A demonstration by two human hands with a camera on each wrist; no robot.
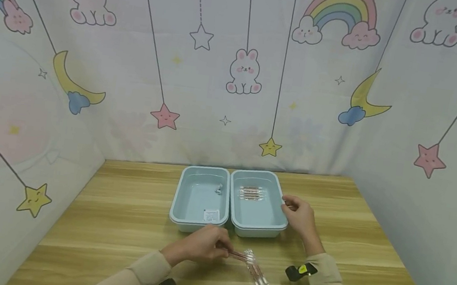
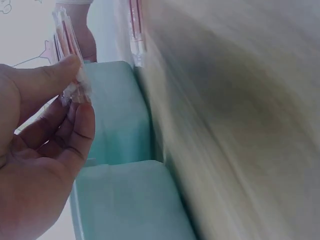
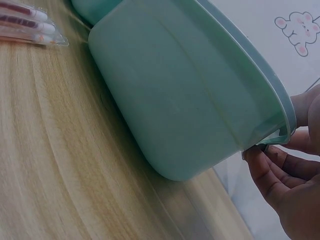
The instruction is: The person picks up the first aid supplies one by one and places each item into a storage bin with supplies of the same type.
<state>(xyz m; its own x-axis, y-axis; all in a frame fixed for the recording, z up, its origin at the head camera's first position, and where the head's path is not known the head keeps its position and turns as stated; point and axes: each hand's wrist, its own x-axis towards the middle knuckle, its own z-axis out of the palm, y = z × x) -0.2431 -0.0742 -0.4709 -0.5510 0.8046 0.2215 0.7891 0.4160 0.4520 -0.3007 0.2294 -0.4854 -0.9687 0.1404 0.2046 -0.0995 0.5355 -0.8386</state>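
Observation:
Between thumb and fingers my left hand [image 1: 205,245] pinches one end of a clear packet of cotton swabs [image 1: 241,256] with reddish-brown stems. In the left wrist view that packet [image 2: 67,37] stands up from the fingertips. A second swab packet [image 1: 258,278] lies on the table, and the held one overlaps it in the head view. My right hand [image 1: 300,216] grips the right rim of the right light-blue bin [image 1: 260,233], thumb and fingers at its edge in the right wrist view. Inside that bin lie several swab packets [image 1: 251,193], side by side.
Close against the right bin stands a matching left bin [image 1: 198,198]. It holds a small white printed packet [image 1: 211,215] and a small crumpled silvery thing [image 1: 219,189]. Both bins rest on a wood-grain table [image 1: 126,206], with a patterned curtain [image 1: 201,87] behind.

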